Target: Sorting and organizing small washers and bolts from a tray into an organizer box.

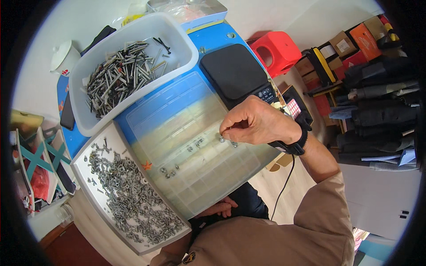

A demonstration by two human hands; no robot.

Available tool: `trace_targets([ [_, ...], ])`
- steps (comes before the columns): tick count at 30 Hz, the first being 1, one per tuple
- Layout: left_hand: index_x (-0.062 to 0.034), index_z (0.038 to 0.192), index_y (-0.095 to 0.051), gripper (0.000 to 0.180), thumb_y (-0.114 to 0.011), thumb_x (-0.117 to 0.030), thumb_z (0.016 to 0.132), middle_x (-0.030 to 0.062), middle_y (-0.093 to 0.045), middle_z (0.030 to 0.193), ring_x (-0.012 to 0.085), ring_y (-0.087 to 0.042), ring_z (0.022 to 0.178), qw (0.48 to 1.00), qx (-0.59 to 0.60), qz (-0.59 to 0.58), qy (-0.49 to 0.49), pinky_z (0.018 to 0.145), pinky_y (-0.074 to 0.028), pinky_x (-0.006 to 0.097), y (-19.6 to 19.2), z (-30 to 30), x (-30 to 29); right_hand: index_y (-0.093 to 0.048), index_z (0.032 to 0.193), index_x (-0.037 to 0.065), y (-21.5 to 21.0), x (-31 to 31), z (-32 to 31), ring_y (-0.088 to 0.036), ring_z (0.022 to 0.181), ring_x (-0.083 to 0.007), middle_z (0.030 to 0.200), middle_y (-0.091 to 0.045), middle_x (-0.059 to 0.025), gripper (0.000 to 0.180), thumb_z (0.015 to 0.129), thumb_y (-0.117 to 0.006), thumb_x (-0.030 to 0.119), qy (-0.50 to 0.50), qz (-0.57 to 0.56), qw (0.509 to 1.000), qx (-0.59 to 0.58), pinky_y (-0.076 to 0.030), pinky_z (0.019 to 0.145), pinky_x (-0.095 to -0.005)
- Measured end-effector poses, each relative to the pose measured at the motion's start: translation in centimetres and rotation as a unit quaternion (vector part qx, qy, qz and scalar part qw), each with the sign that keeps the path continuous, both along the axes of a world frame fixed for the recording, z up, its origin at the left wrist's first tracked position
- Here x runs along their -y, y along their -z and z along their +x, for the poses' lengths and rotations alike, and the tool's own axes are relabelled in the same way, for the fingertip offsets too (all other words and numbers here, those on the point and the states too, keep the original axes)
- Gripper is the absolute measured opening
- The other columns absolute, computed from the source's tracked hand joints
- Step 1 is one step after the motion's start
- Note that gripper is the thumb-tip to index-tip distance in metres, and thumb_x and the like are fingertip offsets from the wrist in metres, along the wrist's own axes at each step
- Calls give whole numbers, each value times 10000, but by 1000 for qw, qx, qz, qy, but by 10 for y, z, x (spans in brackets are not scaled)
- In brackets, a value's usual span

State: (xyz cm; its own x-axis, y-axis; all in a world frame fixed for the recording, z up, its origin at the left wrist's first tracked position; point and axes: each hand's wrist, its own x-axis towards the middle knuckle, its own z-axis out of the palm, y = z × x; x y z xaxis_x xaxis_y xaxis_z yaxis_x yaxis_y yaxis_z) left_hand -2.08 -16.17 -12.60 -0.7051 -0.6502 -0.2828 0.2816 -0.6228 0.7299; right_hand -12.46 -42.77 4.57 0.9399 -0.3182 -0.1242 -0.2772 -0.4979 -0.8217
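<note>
My right hand (259, 122) is over the right part of a clear plastic compartment box (208, 177), thumb and forefinger pinched together. What they hold, if anything, is too small to make out. Just below the fingertips a shiny metal nut (222, 139) shows, with further small pieces beside it. Elsewhere in the box lie a few groups of small metal fasteners (168, 173). The box's clear lid (173, 115) is folded back flat. Below the table's near edge my left hand (219, 208) rests by my lap, fingers loosely extended and partly hidden, with nothing visible in it.
A white tray (82, 159) of mixed screws and nuts is at the left. Behind it stands a translucent tub (179, 48) of long screws and bolts. A black scale (233, 73) lies beyond my right hand, near a red stool (284, 51). A cable (284, 186) hangs at my right wrist.
</note>
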Motion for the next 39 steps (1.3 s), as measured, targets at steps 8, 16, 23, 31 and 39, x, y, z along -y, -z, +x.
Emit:
trace_targets([
  [8, 8, 1162, -683, 259, -565, -176, 1024, 89, -729, 918, 136, -684, 832, 999, 8, -15, -38, 712, -538, 257, -4, -2, -3, -736, 945, -42, -9, -11, -20, -616, 703, -55, 783, -715, -30, 125, 883, -735, 66, 54, 151, 987, -12, -502, 636, -219],
  [16, -21, 1200, -665, 275, -547, -205, 1034, 72, -714, 883, 117, -666, 795, 998, 8, -22, -50, 684, -516, 239, -1, -7, -7, -738, 959, -43, -13, -23, -38, -623, 734, -53, 813, -725, -37, 128, 885, -733, 61, 68, 172, 983, -5, -505, 666, -222],
  [23, 10, 1181, -668, 266, -554, -177, 1032, 101, -725, 913, 146, -687, 829, 998, 13, -8, -58, 741, -541, 274, 0, -8, -9, -749, 910, -12, -10, -27, -49, -587, 677, -39, 747, -708, -11, 125, 864, -714, 99, 87, 165, 982, 36, -478, 616, -232],
  [31, -31, 1207, -664, 277, -562, -212, 1023, 49, -707, 926, 95, -650, 821, 996, 48, 32, -65, 719, -511, 233, -12, -19, -14, -733, 925, -21, -11, -40, -64, -612, 716, -48, 794, -710, -18, 102, 876, -731, 68, 116, 148, 982, 26, -493, 645, -229],
  [39, -32, 1287, -586, 378, -580, -291, 1011, 69, -674, 973, 121, -644, 907, 990, -51, 18, -128, 761, -522, 264, -74, -33, -7, -736, 881, 58, 17, -103, -95, -646, 605, -144, 720, -680, -45, 51, 832, -747, 55, 78, 68, 990, 92, -468, 528, -285],
])
